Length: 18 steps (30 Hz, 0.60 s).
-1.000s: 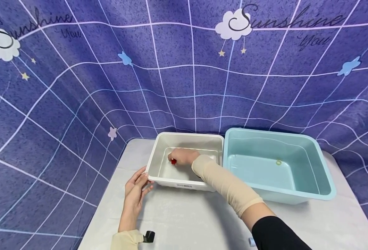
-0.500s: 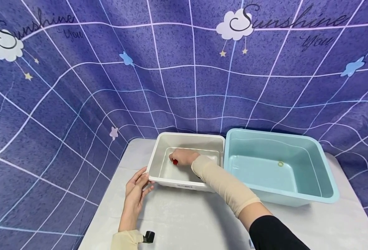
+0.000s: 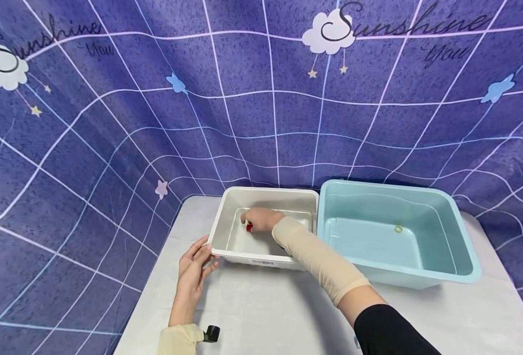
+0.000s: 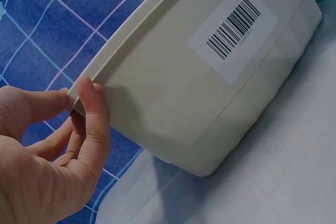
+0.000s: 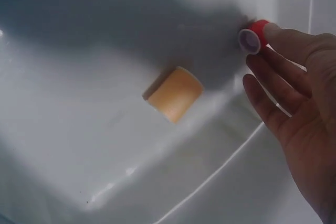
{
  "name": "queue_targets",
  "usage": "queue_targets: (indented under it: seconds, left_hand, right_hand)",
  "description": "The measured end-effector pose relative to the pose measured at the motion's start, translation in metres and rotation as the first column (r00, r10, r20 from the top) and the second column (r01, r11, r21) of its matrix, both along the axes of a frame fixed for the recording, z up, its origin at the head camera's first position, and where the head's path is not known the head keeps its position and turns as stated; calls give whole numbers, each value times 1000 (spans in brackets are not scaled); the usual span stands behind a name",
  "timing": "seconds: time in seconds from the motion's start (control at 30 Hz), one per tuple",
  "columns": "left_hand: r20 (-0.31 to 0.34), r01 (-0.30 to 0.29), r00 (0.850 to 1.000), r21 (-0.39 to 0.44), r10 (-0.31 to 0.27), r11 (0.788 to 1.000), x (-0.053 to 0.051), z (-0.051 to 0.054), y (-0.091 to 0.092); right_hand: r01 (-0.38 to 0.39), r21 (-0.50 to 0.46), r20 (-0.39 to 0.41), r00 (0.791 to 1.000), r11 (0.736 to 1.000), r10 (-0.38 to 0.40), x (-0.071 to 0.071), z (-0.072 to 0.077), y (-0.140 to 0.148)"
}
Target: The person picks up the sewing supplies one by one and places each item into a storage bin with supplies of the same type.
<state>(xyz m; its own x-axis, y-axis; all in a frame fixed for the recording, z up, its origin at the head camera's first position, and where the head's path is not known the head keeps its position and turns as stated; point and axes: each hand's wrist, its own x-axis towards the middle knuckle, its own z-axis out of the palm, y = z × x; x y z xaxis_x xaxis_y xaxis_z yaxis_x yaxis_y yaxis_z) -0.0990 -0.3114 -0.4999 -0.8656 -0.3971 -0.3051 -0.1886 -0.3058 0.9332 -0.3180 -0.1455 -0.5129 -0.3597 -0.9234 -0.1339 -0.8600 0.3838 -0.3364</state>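
Observation:
Inside a white plastic bin (image 3: 261, 258), my right hand (image 3: 261, 220) reaches down near the left part of the floor. Between its thumb and fingers it pinches a short red hollow cylinder (image 5: 257, 36) with a white rim, its kind unclear. A short orange cylinder (image 5: 176, 94) lies on the bin floor beside that hand in the right wrist view; in the head view it cannot be made out. My left hand (image 4: 63, 140) grips the bin's rim at the front left corner, thumb and fingers on either side of the edge.
A larger light-blue bin (image 3: 403, 274) stands against the white bin's right side, with a small yellowish ring (image 3: 398, 229) on its floor. Both are on a white-covered table (image 3: 261, 310). A purple patterned curtain (image 3: 252, 113) hangs behind and to the left.
The right hand and the red cylinder have shifted very slightly within the white bin. The left hand keeps its place on the rim, and both bins stand as before.

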Motion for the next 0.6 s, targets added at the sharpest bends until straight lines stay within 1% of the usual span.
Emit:
queue_targets:
  seconds: [0.13,0.3,0.37,0.47,0.6]
  left_hand:
    - [-1,4,1000,-6,-4,1000,-1,0,0]
    - [4,3,1000,-12,-2,1000,-1,0,-1]
    - [2,0,1000,-13,0,1000,-1,1,-1]
    - [-5,-1,1000,-22,1,1000,-2,2,-1]
    - [9,0,1000,-25,0,1000,-1,4,-2]
  right_hand:
    - [17,-1,13,1000,1000,-17,-1,7,1]
    - [5,0,7,1000,1000,-5,0,19,2]
    - [1,-3,-2,1000,1000,-1,0,25,3]
    - [19,1,-10,1000,1000,-19,0,34,3]
    - [24,13,-28,999,1000,-24,1,42,3]
